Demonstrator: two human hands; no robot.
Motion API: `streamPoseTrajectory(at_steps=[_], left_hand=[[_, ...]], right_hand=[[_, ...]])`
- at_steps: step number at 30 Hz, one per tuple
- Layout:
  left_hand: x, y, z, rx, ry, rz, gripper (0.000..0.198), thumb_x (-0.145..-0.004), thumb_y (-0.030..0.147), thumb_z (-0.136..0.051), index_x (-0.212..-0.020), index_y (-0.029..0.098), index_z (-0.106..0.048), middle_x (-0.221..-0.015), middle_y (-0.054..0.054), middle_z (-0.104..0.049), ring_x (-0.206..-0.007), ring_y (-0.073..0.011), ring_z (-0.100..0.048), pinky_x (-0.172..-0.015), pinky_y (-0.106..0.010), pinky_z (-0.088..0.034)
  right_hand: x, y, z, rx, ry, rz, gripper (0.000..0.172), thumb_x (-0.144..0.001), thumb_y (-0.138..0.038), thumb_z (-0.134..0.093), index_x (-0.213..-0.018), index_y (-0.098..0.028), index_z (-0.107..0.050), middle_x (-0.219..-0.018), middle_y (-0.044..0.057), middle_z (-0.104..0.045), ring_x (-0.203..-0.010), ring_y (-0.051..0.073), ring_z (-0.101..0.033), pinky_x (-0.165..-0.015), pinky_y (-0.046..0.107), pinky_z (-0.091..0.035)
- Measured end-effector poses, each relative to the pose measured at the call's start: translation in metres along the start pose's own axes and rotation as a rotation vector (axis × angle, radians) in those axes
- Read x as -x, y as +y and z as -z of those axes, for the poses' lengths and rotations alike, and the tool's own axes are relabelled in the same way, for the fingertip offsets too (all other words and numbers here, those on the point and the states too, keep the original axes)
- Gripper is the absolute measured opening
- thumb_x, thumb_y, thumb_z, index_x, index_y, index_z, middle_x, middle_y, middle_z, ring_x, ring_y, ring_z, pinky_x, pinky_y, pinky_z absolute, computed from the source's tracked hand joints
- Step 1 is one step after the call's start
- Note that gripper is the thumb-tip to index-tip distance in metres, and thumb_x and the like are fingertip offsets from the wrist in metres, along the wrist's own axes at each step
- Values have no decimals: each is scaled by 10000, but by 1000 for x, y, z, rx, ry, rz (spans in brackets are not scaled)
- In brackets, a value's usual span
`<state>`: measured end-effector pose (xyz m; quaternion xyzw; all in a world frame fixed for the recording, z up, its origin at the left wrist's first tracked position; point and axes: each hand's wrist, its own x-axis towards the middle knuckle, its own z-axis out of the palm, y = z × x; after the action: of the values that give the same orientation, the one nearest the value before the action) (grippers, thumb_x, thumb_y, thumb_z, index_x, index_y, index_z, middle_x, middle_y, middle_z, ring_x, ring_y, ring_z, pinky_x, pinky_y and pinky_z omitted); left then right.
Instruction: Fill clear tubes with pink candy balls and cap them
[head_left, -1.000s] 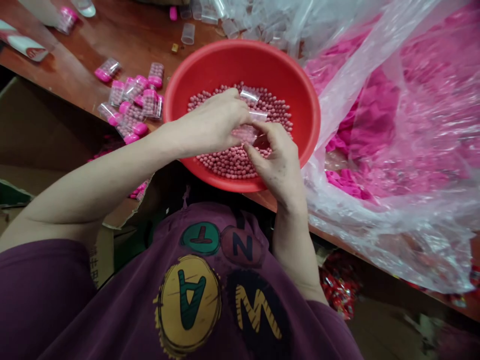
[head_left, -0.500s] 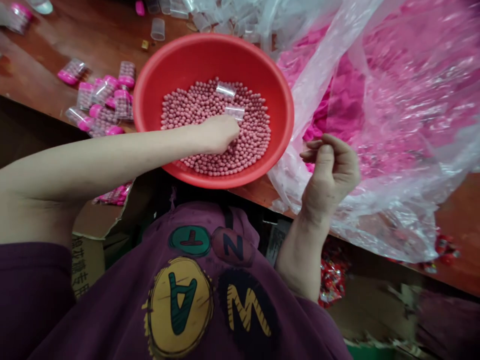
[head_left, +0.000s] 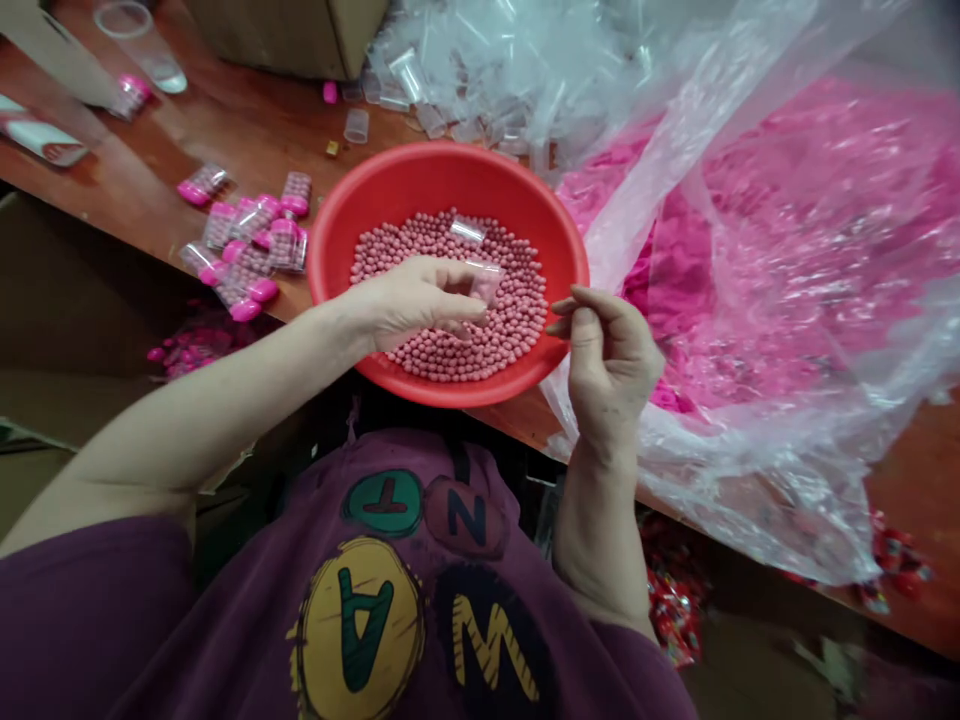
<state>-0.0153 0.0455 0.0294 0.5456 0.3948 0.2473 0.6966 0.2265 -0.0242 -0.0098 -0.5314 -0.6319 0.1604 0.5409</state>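
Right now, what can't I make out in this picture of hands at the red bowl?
All in the head view:
Right hand: whether it holds anything; its curled fingers hide that.
Left hand: whether it grips the nearest clear tube; too blurred to tell.
Pink beads beneath that hand: hidden by it.
Cardboard box: its top, cut off by the upper edge.
Pink pieces in the plastic bag: exact shapes, blurred through the plastic.

1. Our left hand [head_left: 420, 300] hovers over small round pink beads [head_left: 412, 240] in a round red plastic basin [head_left: 405, 185], fingers beside a short clear plastic tube [head_left: 487, 283]; we cannot tell whether it grips.
2. Our right hand [head_left: 619, 365], fingertips drawn together, is at the basin's right rim.
3. We see pink-capped clear bottles [head_left: 287, 245] on the brown tabletop [head_left: 255, 130].
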Motion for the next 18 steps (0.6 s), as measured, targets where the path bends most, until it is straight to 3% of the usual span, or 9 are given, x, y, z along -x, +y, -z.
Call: streamPoseTrajectory(at_steps=[4,9,12,14,18], left_hand=[[17,-7,-5,240,58,67,197,-1000,164,-599,-1156,157,-719,-1175,-123,-808,-1015,-177,-788,-906,-339,-654],[20,-11,-5,307,51,42,475,-952,96,-526,-1390,164,-696,-1258,-125,-818,-1186,-199,-802,-1019,-346,-665],[21,-11,-2,302,59,45,491,-1007,161,-475,-1458,159,-669,-1268,-132,-821,-1235,-220,-798,-1067,-384,-671],[21,-11,-1,289,81,60,459,-1074,246,-421,-1439,137,-677,-1234,-149,-828,-1219,-239,-806,-1066,-406,-678],[18,-14,2,171,74,12,482,-1137,326,-342,-1380,113,-700,-1191,-185,-834,-1168,-265,-819,-1042,-434,-685]], right_hand=[[-15,-12,-23,3,-180,66,279,-1149,-388,-547,-1310,-291,-753,-1149,42,-822,-889,193,-800,-886,453,-723],[-20,-18,-34,91,-272,69,293,-1162,-414,-498,-1341,-334,-717,-1268,89,-805,-1049,270,-799,-958,542,-713],[-19,-13,-21,143,-212,15,299,-1167,-474,-507,-1355,-386,-722,-1281,116,-807,-996,299,-799,-931,567,-706],[-19,-7,-10,96,-106,-20,267,-1147,-463,-584,-1317,-369,-767,-1213,112,-827,-909,284,-803,-870,543,-700],[-19,2,11,-22,88,-35,202,-1063,-421,-727,-1193,-320,-845,-1024,39,-852,-727,199,-771,-727,434,-661]])
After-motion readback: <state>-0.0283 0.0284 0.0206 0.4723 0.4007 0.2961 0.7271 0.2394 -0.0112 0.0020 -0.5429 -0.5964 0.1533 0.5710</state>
